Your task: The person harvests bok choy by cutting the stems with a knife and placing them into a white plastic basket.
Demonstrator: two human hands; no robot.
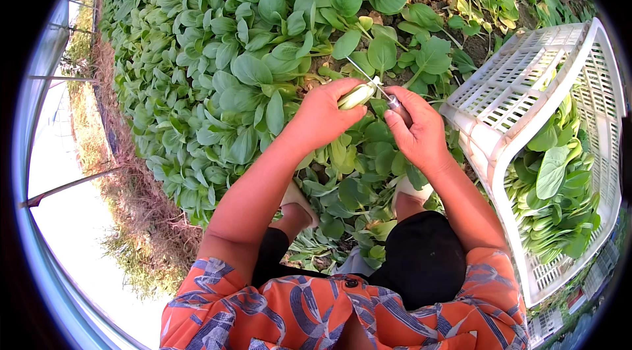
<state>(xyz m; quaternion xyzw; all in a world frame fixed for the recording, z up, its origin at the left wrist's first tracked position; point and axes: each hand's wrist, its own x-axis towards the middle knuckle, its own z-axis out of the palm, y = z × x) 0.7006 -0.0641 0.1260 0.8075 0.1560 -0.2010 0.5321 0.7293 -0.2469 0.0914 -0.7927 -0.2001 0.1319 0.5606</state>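
A leafy green plant, bok choy by its look, is gripped in my left hand (pixel 326 115), its pale stalk base (pixel 358 95) pointing up and to the right. Its leaves are mostly hidden under the hand. My right hand (pixel 419 128) is closed around the handle of a knife (pixel 401 109). The thin blade (pixel 363 68) runs up and to the left and crosses the cut end of the stalks. Below and around both hands spread more bok choy leaves (pixel 382 51).
A white slatted plastic crate (pixel 513 83) stands tilted at my right, with harvested greens (pixel 558 192) inside. Dense bok choy rows (pixel 237 68) fill the left and far ground. Dry grass (pixel 143 212) and a plastic-covered frame (pixel 74 187) border the left. My feet (pixel 298 202) are among the leaves.
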